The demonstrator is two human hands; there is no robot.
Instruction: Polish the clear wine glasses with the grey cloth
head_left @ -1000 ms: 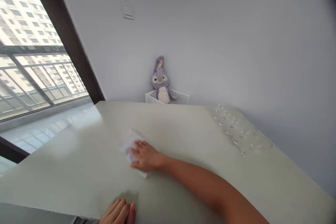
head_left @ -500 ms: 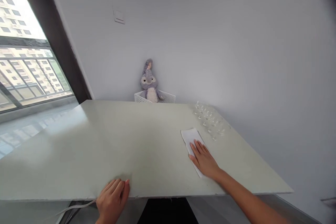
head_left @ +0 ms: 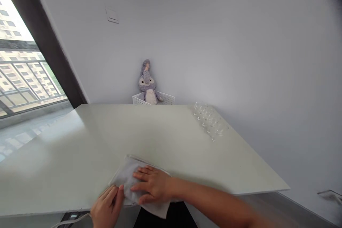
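Note:
My right hand lies flat on a white cloth, fingers spread, pressing it against the pale tabletop near the front edge. One corner of the cloth hangs over that edge. My left hand is closed at the front edge, right beside the cloth's left side. Its fingers are curled, and whatever may be inside them is hidden. A pale cable runs up to the left hand from below.
Small clear glass-like pieces are grouped at the table's far right. Behind the table, a plush toy sits in a white perforated basket against the wall. A window with a railing is on the left.
My right hand has swept the cloth from the right side of the table leftward and toward me, beside the left hand. The left hand stays closed at the edge. The view has shifted slightly.

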